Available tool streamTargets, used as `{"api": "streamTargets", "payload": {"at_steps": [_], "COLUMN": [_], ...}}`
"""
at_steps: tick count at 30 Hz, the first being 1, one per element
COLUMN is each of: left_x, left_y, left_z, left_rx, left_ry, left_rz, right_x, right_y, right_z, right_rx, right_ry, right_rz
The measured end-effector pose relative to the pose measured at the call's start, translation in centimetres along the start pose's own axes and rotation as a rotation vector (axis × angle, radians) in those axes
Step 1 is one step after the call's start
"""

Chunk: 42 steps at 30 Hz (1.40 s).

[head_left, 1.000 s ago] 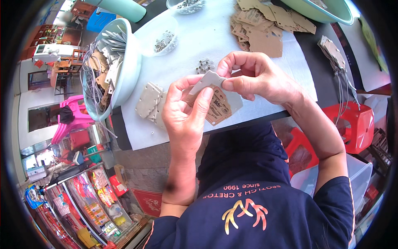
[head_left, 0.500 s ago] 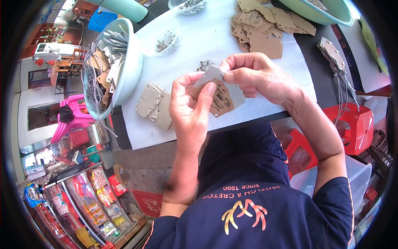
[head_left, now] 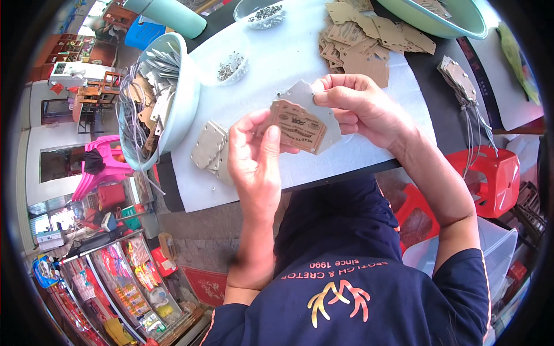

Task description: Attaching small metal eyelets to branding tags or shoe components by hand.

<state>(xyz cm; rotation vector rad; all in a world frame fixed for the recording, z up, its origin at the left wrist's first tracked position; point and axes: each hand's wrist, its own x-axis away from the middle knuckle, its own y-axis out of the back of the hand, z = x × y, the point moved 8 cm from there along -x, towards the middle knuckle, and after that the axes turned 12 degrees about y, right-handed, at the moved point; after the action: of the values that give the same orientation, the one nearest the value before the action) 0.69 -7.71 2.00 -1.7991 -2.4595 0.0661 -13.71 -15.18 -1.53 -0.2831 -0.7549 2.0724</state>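
Between my hands, above the white-covered table, are a printed brown cardboard tag (head_left: 300, 128) and a grey cardboard piece (head_left: 328, 123) with small holes, one overlapping the other. My left hand (head_left: 258, 147) pinches the brown tag at its left edge, thumb in front. My right hand (head_left: 355, 106) grips the grey piece by its upper right edge between thumb and fingers. Left of my left hand lies a small stack of grey cut cards (head_left: 209, 147) with holes. Beyond my hands, a heap of brown cardboard tags (head_left: 363, 63) covers the table's far right.
At the left stands a light-blue basin (head_left: 187, 92) of tags and cords. Clear bowls of small metal fittings, one nearer (head_left: 245, 63) and one farther (head_left: 271, 23), sit at the back. A green basin (head_left: 470, 23), corded tags (head_left: 459, 81) and a red stool (head_left: 490, 179) are rightward.
My hands have moved slightly apart, and my left hand has shifted left. The brown tag and grey piece are turned flatter toward view, showing more of the print.
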Motion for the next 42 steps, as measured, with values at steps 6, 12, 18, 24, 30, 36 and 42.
{"api": "streamTargets", "payload": {"at_steps": [6, 12, 18, 24, 30, 36, 42], "left_x": [0.9, 0.5, -0.1, -0.3, 0.0, -0.4, -0.8], "left_y": [0.5, -1.2, -1.6, -1.5, -1.7, -0.7, -0.3], "left_z": [-2.9, -4.6, -4.9, -4.5, -4.2, -3.0, -2.2], "left_rx": [-0.126, -0.567, -0.685, -0.576, -0.507, -0.444, -0.403], "left_ry": [-0.060, -0.309, -0.330, -0.228, -0.185, -0.093, -0.088], "left_rz": [-0.008, -0.066, 0.026, 0.115, 0.141, 0.083, 0.046], "right_x": [0.0, 0.0, 0.3, 0.6, 0.6, 0.6, 0.5], "right_y": [0.1, -0.7, -0.8, -1.1, -1.1, -1.2, -1.1], "right_z": [0.1, 0.3, -0.1, -0.3, -0.3, -0.2, -0.3], "right_rx": [0.103, 0.176, 0.109, 0.131, 0.119, 0.139, 0.125], "right_ry": [0.032, 0.084, 0.028, -0.036, -0.045, -0.051, -0.037], "right_rz": [0.007, 0.146, 0.178, 0.168, 0.173, 0.146, 0.137]}}
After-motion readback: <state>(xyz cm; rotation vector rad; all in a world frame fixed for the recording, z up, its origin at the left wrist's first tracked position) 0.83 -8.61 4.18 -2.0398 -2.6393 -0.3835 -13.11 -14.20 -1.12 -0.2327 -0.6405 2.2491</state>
